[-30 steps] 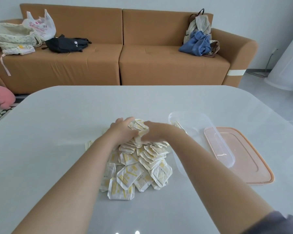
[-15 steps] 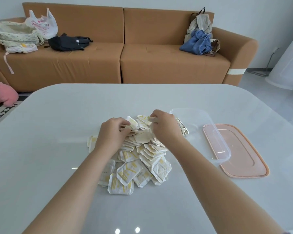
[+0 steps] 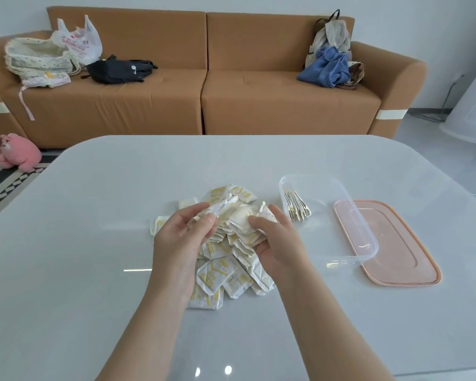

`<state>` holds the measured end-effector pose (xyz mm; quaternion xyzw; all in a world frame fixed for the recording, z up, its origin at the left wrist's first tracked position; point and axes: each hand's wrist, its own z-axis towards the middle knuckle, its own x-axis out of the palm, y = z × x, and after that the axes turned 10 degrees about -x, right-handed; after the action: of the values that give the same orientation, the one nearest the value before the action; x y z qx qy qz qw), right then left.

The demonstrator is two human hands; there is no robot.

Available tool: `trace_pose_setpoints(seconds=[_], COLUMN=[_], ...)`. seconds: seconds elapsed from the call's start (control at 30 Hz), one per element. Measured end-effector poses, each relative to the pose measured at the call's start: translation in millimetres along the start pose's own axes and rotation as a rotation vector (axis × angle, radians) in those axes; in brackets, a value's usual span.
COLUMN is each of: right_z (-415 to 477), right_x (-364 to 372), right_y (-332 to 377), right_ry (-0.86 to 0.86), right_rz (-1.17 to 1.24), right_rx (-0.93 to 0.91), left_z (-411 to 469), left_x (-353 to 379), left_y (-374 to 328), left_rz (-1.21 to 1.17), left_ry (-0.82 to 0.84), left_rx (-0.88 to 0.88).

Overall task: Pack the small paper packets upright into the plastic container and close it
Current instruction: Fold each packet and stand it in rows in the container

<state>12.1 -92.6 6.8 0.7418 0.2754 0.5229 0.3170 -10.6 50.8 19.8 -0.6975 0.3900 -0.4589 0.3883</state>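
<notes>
Left hand (image 3: 180, 237): pinching packets off the top of the pile (image 3: 226, 259).
Right hand (image 3: 279, 243): cupping a bunch of packets.
Pile: mid-bench (image 3: 94, 243), between both hands.
Container (image 3: 341, 259): open, right of pile, few packets upright inside.
Lid (image 3: 407, 259): flat, beside container.

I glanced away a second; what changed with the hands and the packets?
Both hands rose off the pile of small white-and-yellow paper packets, turning palms inward; the left hand and the right hand each now grip packets. The clear plastic container and the pink lid stayed put.
</notes>
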Motion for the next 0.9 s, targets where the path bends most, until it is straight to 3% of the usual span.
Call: trace_pose_setpoints(seconds=[0.3, 0.47, 0.73, 0.9], right_z=[1.3, -2.4, -5.5, -6.3], right_x=[-0.8, 1.9, 3.7, 5.6], right_y=[-5.2, -9.2, -9.4, -8.1], right_ry=[0.232, 0.224, 0.150, 0.209], right_rz=[0.036, 0.019, 0.033, 0.119], right_rx=[0.090, 0.073, 0.082, 0.129], left_z=[0.2, 7.3, 11.1, 11.6], left_x=[1.0, -0.3, -3.8, -4.6], left_y=[10.3, 15.0, 14.5, 13.7], left_rz=[0.412, 0.345, 0.138, 0.120], left_ry=[-0.027, -0.068, 0.073, 0.088], left_rx=[0.132, 0.024, -0.238, -0.252])
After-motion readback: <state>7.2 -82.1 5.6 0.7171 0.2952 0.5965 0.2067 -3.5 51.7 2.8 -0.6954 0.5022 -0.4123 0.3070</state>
